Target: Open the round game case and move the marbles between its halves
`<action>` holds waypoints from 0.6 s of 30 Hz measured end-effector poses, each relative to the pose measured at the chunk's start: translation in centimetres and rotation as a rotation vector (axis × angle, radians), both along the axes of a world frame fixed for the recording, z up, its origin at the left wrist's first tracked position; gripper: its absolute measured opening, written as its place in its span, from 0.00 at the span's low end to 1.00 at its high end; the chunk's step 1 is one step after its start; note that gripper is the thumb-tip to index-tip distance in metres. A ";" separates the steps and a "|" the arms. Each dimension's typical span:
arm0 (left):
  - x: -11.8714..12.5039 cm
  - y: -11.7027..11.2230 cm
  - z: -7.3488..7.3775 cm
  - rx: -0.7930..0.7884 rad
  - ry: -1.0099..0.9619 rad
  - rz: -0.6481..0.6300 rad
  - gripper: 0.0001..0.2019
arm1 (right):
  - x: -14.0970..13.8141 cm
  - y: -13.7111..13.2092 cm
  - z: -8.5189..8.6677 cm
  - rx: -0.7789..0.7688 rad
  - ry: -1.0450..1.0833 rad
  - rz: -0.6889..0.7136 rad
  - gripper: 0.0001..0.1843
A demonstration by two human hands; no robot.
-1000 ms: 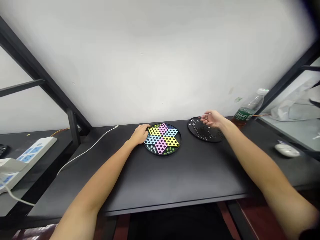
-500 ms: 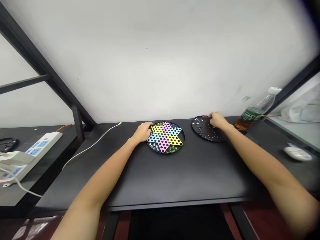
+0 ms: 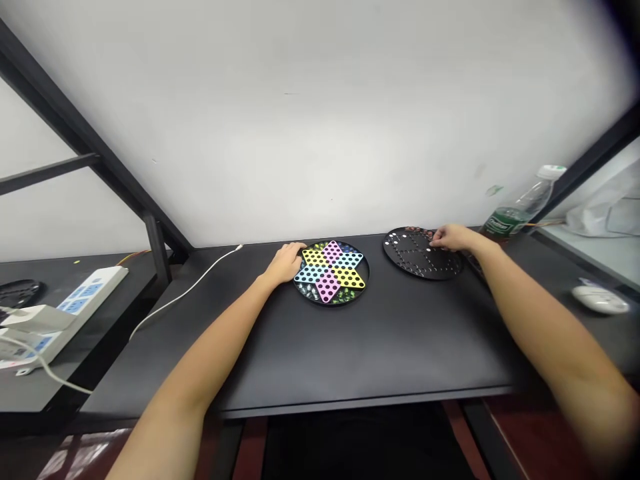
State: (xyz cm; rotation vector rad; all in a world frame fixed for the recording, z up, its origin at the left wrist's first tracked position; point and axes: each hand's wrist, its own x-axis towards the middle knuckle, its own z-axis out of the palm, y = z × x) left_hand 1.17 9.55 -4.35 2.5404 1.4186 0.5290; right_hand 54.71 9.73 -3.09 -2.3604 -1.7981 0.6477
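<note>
**Left hand [image 3: 285,263] on the rim of a round black Chinese checkers board with a pastel star [image 3: 330,270], right hand [image 3: 453,238] curled over a round black perforated board [image 3: 405,257]**

The star board, with its yellow, pink and sky-blue points, lies on a matte black table top [image 3: 350,353], straight ahead of the person and well back from the table's near edge. Clear glass marbles [image 3: 310,291] sit in the black wedges between its points.

The left arm [image 3: 215,333] stretches forward and inward, wrist low, palm down. That hand's fingers [image 3: 299,248] lie loosely together and slightly curved, touching the star board's left rim without gripping it.

The right arm [image 3: 540,313] comes in from the lower right and reaches farther, with the wrist raised. This hand is arched, its fingers [image 3: 436,238] bent down onto the perforated board, just right of the star board. The fingertips are hidden, so I cannot tell if they pinch anything. A few small white marbles [image 3: 429,250] lie near them.

Beyond the perforated board, to the right of the star board, stands a clear plastic bottle with a green label [image 3: 503,222]. A white cable [image 3: 190,290] runs across the table to the left of the star board.
</note>
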 end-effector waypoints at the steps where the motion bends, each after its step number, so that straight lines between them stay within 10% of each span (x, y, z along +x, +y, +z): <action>1: 0.0 0.0 0.0 0.002 0.000 0.000 0.23 | -0.2 0.0 -0.1 0.018 -0.023 0.001 0.10; 18: 0.0 0.0 0.1 0.001 0.006 0.009 0.23 | -2.2 -0.5 -1.0 0.257 -0.170 -0.069 0.15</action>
